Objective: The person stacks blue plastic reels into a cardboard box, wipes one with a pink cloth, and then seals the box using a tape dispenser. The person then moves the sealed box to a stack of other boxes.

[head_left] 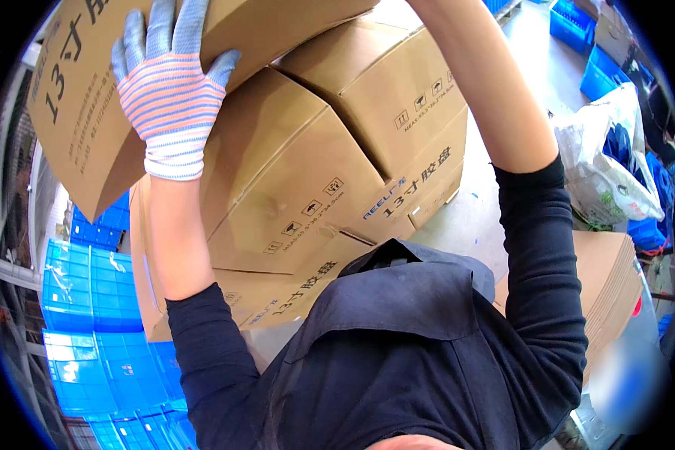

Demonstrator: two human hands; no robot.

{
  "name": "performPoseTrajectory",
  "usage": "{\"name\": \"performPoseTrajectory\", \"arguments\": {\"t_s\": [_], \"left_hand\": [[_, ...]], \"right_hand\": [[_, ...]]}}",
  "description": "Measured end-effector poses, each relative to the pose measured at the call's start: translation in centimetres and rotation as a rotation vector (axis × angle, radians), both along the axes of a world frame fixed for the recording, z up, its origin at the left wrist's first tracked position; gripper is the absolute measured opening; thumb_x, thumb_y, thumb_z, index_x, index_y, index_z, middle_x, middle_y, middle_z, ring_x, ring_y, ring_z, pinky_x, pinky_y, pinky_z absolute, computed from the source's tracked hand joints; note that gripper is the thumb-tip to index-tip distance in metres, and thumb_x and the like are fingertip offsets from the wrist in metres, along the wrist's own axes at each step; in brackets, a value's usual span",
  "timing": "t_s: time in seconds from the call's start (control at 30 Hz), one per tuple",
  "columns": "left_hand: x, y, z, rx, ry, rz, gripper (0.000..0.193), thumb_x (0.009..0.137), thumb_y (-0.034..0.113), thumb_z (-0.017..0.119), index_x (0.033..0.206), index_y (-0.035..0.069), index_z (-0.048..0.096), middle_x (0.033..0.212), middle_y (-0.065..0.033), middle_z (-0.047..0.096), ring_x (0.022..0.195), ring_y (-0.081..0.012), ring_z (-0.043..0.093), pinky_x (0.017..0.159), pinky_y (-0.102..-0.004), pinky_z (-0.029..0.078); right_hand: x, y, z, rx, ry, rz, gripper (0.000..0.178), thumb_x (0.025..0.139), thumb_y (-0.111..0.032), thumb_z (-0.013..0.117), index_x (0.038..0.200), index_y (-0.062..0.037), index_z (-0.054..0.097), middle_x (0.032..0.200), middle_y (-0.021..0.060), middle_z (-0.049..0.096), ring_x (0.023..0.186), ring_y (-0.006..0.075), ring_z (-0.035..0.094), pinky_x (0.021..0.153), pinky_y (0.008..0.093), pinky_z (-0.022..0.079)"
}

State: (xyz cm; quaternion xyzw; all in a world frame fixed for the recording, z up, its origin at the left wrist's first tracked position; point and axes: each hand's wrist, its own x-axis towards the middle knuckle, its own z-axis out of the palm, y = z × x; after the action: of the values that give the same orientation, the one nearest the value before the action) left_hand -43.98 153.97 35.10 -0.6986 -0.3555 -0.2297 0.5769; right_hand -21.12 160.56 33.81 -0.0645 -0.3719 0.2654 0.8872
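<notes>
The left hand (169,86) in a striped grey-tipped knit glove lies fingers spread against a large brown cardboard box (90,124) at far left above sealed brown cartons (285,172), seemingly steadying it; the right hand's grip, out of view, cannot be told.

At 8 to 9 o'clock, glossy blue plastic crates (94,289) stand in a pile, with grey metal framework (11,271) along the rim beyond them. Pale floor (529,45) shows toward 1 and 2 o'clock, where a blue bin (572,28) sits near the edge and a second blue container (601,73) lies just below it. Between 2 and 3 o'clock, a crumpled white sack (596,169) gapes around dark blue material (619,142). Below the sack, toward 4 o'clock, flat brown cardboard sheets (613,274) form a layered stack. A blurred blue-and-white patch at 4 o'clock is unreadable.
</notes>
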Motion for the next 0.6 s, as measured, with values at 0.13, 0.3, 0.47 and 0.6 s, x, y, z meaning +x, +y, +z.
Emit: {"name": "performPoseTrajectory", "arguments": {"t_s": [0.13,0.3,0.47,0.6], "left_hand": [[-0.8,0.2,0.8,-0.012,0.006,0.014,0.092,0.052,0.022,0.083,0.136,0.013,0.046,0.136,-0.0173,0.047,0.124,-0.0405,0.041,0.105,-0.0515,0.031],[-0.6,0.8,1.8,-0.044,-0.012,-0.046,0.095,0.051,0.022,0.083,0.137,0.014,0.044,0.138,-0.0170,0.044,0.125,-0.0406,0.040,0.106,-0.0496,0.031],[-17.8,-1.0,7.9,0.098,0.067,-0.093,0.044,0.087,0.034,0.065,0.121,0.006,0.057,0.124,-0.0175,0.055,0.095,-0.0380,0.060,0.077,-0.0413,0.052],[-25.2,-1.5,5.4,0.021,-1.335,-0.866,0.057,0.095,0.046,0.045,0.130,0.002,0.048,0.124,-0.0204,0.055,0.116,-0.0307,0.054,0.101,-0.0472,0.040]], "right_hand": [[1.1,1.1,-1.0,0.162,0.028,0.217,0.048,0.097,-0.030,0.051,0.135,-0.0038,0.039,0.126,0.0066,0.052,0.110,0.0204,0.053,0.100,0.0345,0.038],[0.9,4.5,-0.2,0.205,-0.030,0.096,0.050,0.097,-0.034,0.051,0.132,0.0001,0.041,0.121,0.0101,0.056,0.108,0.0213,0.055,0.097,0.0338,0.040],[-1.0,6.6,1.0,0.196,-0.017,0.192,0.048,0.098,-0.037,0.047,0.130,-0.0008,0.045,0.119,0.0127,0.058,0.109,0.0223,0.055,0.097,0.0344,0.041],[0.5,6.9,2.4,0.056,-0.124,0.211,0.048,0.096,-0.040,0.050,0.123,-0.0013,0.051,0.111,0.0147,0.061,0.100,0.0245,0.060,0.088,0.0363,0.047]]}}
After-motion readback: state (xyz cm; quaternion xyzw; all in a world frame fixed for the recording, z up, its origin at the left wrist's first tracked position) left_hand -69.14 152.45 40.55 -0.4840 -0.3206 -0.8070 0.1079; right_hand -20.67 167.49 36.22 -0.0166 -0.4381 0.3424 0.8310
